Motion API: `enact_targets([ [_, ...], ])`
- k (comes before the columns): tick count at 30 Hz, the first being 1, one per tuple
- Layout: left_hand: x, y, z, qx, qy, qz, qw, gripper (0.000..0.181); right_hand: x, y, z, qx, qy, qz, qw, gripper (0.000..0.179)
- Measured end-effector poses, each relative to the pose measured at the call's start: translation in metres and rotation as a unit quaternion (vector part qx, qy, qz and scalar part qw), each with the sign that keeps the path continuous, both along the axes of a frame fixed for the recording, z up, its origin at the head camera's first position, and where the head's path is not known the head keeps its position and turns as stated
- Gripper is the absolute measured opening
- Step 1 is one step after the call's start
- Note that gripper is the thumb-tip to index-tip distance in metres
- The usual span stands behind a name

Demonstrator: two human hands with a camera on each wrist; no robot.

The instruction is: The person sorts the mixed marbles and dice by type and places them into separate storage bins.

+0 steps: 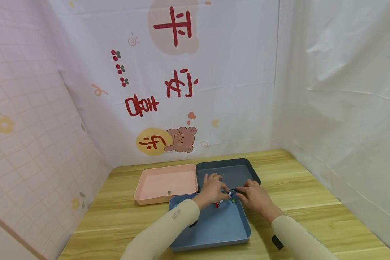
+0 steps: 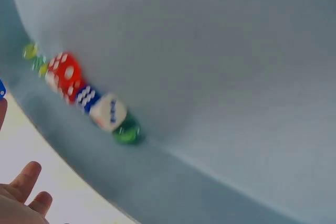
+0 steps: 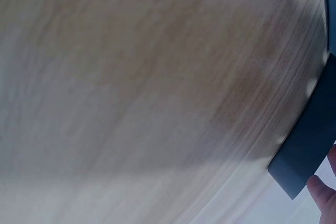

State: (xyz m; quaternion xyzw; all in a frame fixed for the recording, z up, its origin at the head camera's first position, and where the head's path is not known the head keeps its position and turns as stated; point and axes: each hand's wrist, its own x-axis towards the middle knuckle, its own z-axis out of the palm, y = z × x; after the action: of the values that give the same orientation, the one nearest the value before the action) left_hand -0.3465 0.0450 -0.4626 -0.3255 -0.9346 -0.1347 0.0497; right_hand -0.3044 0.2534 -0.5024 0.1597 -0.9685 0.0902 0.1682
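Thumb and fingers of my left hand [image 1: 211,189] pinch a blue die [image 1: 230,194] above the far side of the light blue tray [image 1: 211,227]. That die's edge also shows at the left border of the left wrist view. Below it, a red die [image 2: 65,69], another blue die [image 2: 86,98], a white die [image 2: 109,113] and a green glass bead [image 2: 127,131] lie in a row along the tray wall. A yellow-green bead [image 2: 30,51] lies beyond them. My right hand [image 1: 255,195], fingers loosely extended, is at the dark tray's [image 1: 230,173] near right corner.
A pink tray [image 1: 146,180] stands at the back left, with one small round bead [image 1: 169,192] inside. The trays stand close together on the wood-grain table [image 1: 110,224]. White printed cloth [image 1: 234,90] hangs behind and at the sides.
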Motion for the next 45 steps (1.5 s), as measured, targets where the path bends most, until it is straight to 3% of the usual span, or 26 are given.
enact_targets([
  [7,-0.016,-0.008,0.016,0.033,-0.004,0.033,0.9989,0.014,0.000,0.001,-0.001,-0.008,0.009,0.002,0.9999,0.033],
  [18,-0.044,-0.013,0.030,0.089,-0.015,0.099,0.9909,0.012,0.002,-0.001,0.000,-0.016,0.001,-0.001,0.9999,0.033],
  [26,-0.059,-0.015,0.033,0.126,0.032,0.138,0.9819,0.014,0.000,-0.004,-0.001,-0.017,-0.001,-0.002,0.9999,0.033],
  [32,-0.067,-0.017,0.030,0.119,0.029,0.173,0.9773,0.025,-0.002,-0.008,-0.002,-0.026,0.008,0.006,0.9996,0.032],
  [36,-0.069,-0.016,0.029,0.113,0.011,0.179,0.9773,0.039,-0.003,-0.009,-0.003,-0.027,0.012,0.007,0.9995,0.032],
  [45,-0.064,-0.009,0.027,0.128,-0.010,0.150,0.9803,0.036,-0.001,-0.001,-0.004,-0.026,0.010,-0.001,0.9996,0.032],
])
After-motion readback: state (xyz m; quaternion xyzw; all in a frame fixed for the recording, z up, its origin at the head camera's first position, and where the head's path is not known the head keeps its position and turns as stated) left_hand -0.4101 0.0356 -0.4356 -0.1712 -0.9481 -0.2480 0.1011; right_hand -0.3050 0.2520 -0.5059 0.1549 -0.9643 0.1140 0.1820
